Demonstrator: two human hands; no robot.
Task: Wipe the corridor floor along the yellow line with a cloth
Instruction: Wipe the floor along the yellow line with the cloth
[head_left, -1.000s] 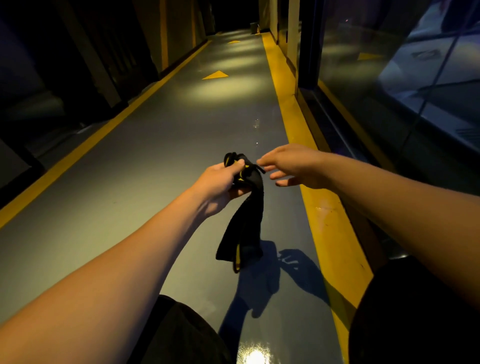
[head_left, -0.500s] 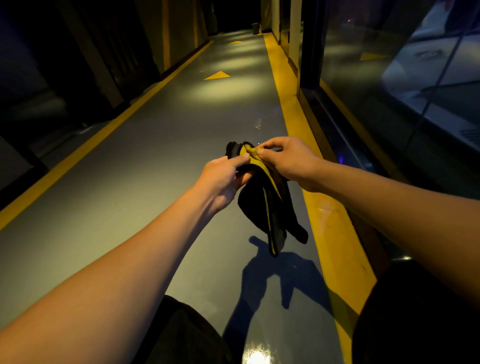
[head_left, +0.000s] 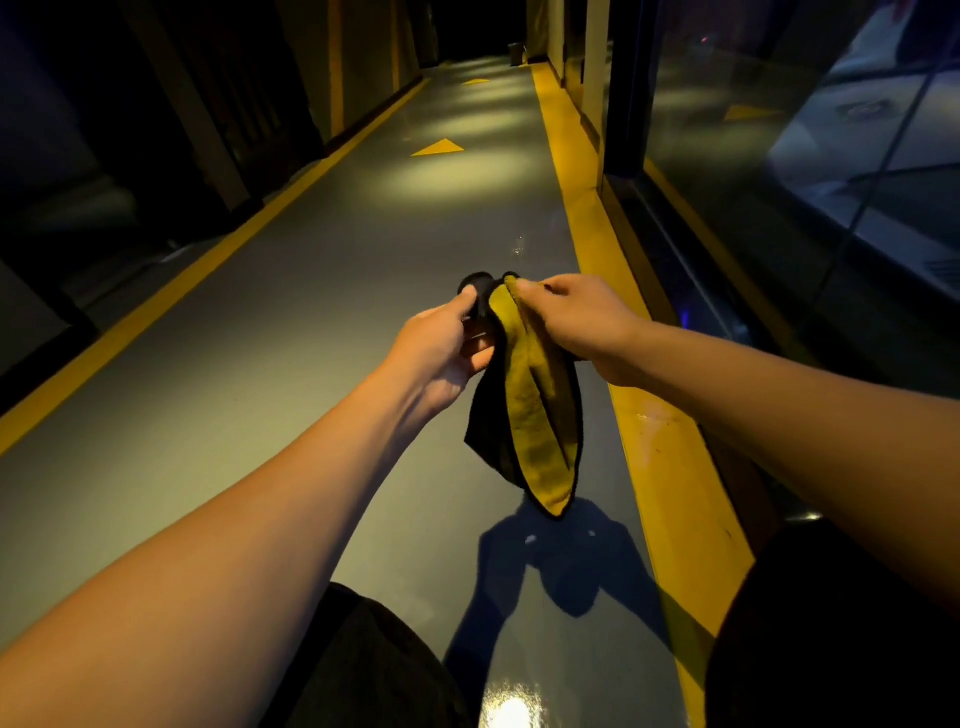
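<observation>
Yellow-and-black cloth in both hands (above grey floor).

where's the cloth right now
In the head view the cloth hangs mid-frame above the grey floor, held at its top by the left hand and right hand, just left of the yellow line.

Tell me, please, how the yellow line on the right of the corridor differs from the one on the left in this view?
The right yellow line looks broader and passes just beside the hanging cloth; the left yellow line looks narrower and lies well away from both hands. The right one runs along the foot of a glass wall; the left one borders dark openings. Both are painted bands edging the grey floor and run toward the far end.
</observation>
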